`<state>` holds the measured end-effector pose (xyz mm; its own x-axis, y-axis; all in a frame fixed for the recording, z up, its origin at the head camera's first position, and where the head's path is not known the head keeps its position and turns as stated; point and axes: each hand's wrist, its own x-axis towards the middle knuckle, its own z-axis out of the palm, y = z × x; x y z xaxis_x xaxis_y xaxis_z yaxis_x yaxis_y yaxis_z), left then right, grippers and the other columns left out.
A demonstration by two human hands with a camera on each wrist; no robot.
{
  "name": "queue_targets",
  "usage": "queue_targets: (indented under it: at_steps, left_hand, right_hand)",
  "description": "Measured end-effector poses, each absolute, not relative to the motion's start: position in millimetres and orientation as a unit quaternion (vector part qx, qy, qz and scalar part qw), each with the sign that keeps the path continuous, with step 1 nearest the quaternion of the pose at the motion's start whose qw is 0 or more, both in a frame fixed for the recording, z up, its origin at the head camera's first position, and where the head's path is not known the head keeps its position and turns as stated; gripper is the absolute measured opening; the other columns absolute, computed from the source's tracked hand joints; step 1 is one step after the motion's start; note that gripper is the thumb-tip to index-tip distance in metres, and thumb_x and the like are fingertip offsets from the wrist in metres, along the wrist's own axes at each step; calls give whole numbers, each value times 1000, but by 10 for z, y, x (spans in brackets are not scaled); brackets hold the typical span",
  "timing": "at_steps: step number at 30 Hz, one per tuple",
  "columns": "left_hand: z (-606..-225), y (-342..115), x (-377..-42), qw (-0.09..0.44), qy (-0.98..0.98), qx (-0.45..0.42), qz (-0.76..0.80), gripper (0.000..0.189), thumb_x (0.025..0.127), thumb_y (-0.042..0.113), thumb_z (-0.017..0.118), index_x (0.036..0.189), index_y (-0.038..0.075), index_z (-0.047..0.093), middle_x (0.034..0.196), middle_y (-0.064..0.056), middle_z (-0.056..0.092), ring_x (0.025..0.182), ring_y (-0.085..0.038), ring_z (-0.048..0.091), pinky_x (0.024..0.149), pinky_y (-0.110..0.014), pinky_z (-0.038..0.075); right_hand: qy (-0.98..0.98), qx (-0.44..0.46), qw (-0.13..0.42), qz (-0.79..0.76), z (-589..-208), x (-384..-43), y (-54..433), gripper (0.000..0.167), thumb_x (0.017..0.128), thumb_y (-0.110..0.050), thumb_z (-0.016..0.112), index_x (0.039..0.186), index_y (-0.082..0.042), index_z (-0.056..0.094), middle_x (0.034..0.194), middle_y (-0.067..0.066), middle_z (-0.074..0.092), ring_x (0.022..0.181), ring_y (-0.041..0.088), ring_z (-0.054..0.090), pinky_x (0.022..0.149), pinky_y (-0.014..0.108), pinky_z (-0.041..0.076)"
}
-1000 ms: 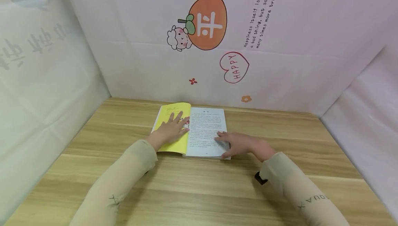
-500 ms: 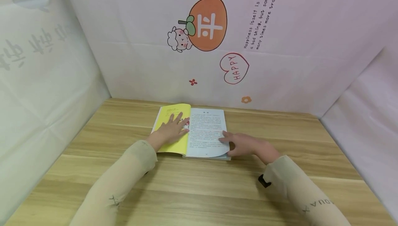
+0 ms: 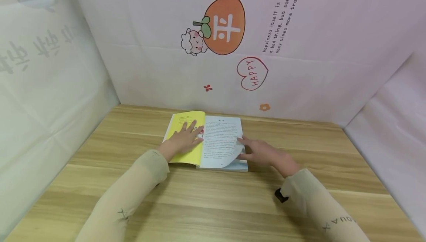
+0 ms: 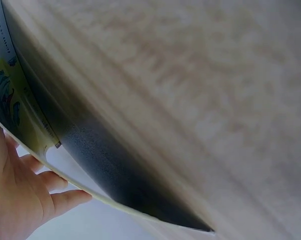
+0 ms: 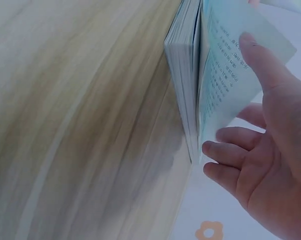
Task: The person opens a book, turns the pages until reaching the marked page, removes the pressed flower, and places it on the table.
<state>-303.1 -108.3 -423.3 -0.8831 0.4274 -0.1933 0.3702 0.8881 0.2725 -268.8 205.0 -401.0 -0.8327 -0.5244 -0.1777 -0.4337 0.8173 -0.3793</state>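
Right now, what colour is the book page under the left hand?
The page is yellow, seen best in the head view.

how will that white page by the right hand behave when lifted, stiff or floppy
Likely floppy: the page curves up at the corner by the right hand. Probably light and easily creased, as it looks thin. It should swing rather than slide, since its inner edge seems bound into the book.

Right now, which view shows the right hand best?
Right wrist: the right hand appears close up, thumb and fingers distinct. Head shows it smaller, at the open book; left wrist doesn't show it.
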Motion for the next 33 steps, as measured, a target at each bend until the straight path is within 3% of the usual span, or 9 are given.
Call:
queue_targets:
  at_steps: [3,15,23,33]
  left_hand:
    - [-4232,-1084,-3040,124,963,207,117,66,111,51,32,167,23,13,172,-11,-5,154,-45,-3,113,-74,20]
    - [-4209,-1101,-3044,124,963,207,120,66,110,51,34,167,23,15,172,-12,-4,154,-46,-3,113,-75,20]
    - [-4227,-1141,-3056,125,964,207,112,67,110,53,33,167,24,14,172,-12,-4,154,-46,-2,112,-74,22]
    - [-4209,-1184,-3026,125,963,209,119,67,110,53,33,167,22,15,172,-12,-1,153,-47,1,112,-73,24]
  right_hand:
    - [938,-269,123,-184,-3984,-2685,2015,88,96,-51,68,161,-6,31,165,23,22,146,41,35,115,55,34]
    - [923,-297,109,-220,-3947,-2668,1778,101,92,-46,75,165,-10,16,171,11,11,154,29,19,120,49,26]
    - [908,-321,130,-236,-3974,-2646,1654,101,92,-43,75,165,-8,15,171,7,4,155,28,13,121,49,24]
    - [902,-337,133,-233,-4020,-2651,1497,95,94,-38,75,165,-12,17,171,5,6,155,27,16,122,47,22]
